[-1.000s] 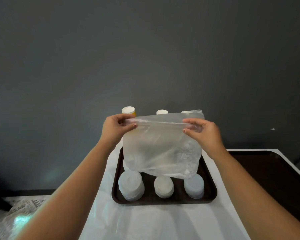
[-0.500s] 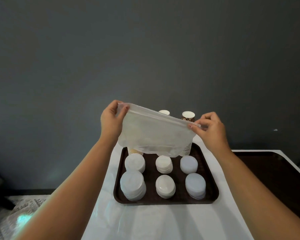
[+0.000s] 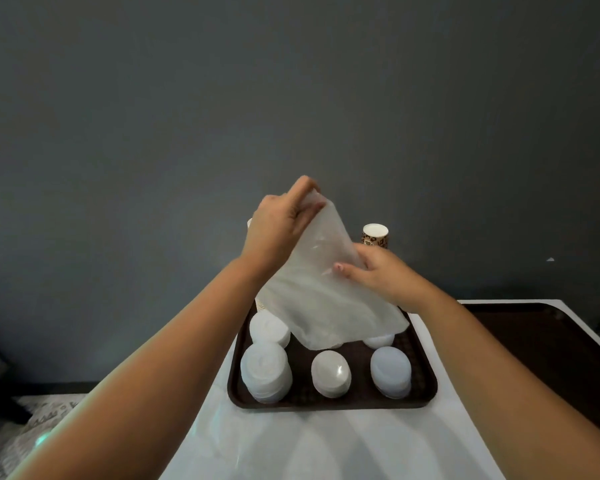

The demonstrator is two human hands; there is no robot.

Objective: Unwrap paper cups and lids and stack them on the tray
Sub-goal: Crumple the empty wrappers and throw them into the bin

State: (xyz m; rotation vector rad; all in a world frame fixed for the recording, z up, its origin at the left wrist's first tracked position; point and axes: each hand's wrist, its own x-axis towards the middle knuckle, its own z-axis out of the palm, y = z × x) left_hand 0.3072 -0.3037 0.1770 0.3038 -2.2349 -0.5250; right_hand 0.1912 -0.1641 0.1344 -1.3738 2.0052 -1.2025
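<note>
An empty clear plastic bag (image 3: 326,292) hangs tilted above the dark brown tray (image 3: 333,401). My left hand (image 3: 281,226) pinches its top corner, raised high. My right hand (image 3: 378,273) grips the bag's right edge lower down. On the tray stand several stacks of white lids: front left (image 3: 265,372), front middle (image 3: 330,374), front right (image 3: 391,372), and one behind at the left (image 3: 269,329). A leopard-print paper cup stack (image 3: 375,235) shows at the tray's back right. The bag hides the tray's back middle.
The tray sits on a white table covering (image 3: 326,445). A second dark tray (image 3: 541,341) lies to the right. A dark grey wall (image 3: 291,98) stands close behind. Patterned material (image 3: 32,420) lies low at the left.
My left hand has risen and swung right with the bag's corner, while my right hand dropped and came closer. The bag turned from a level stretch to a steep diagonal.
</note>
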